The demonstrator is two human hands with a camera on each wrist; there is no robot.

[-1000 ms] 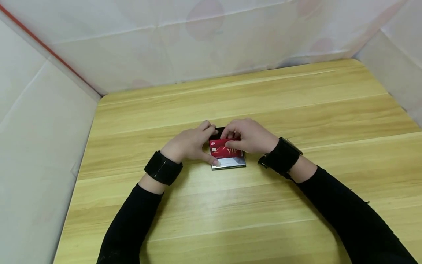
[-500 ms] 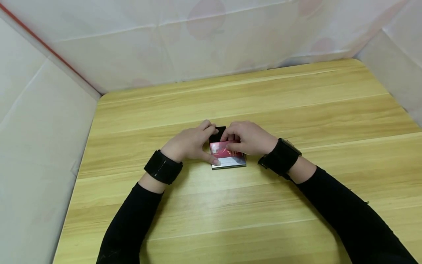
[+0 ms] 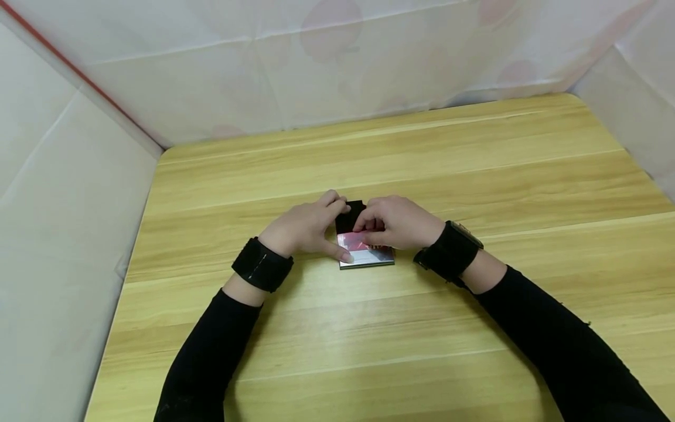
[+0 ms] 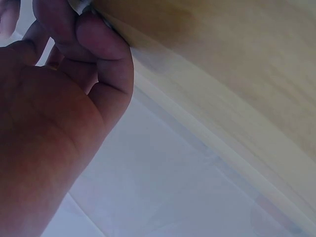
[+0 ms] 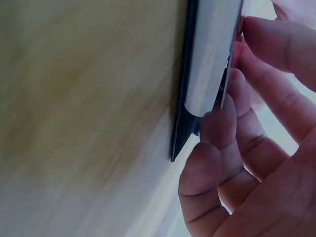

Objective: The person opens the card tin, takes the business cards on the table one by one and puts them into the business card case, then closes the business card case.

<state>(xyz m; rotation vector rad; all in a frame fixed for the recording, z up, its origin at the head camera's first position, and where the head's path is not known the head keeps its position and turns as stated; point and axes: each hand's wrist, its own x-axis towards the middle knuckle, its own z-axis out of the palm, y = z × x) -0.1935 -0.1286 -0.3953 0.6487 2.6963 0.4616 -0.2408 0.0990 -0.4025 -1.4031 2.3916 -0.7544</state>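
A small card holder (image 3: pixel 371 257) lies on the wooden table, its silver part toward me and its black inside (image 3: pixel 347 221) showing behind. My left hand (image 3: pixel 303 228) grips it at the left end, thumb on the silver front and fingers at the far edge. Between the thumb and fingers of my right hand (image 3: pixel 403 223) is pinched a red card (image 3: pixel 348 241), printed with gold letters. Its lower edge is hidden at the silver part. In the right wrist view the holder's silver shell (image 5: pixel 210 59) stands out from its dark flap, with the fingertips right beside it.
The wood-grain table (image 3: pixel 327 346) reaches out on all sides of the hands. A pale sheet wall (image 3: pixel 295 76) rises behind its far edge, and another white panel (image 3: pixel 58 193) stands along the left.
The red card has slid toward me, so less of it shows and more of the black inside is bare. My right hand moved slightly along with it; the left stayed put.
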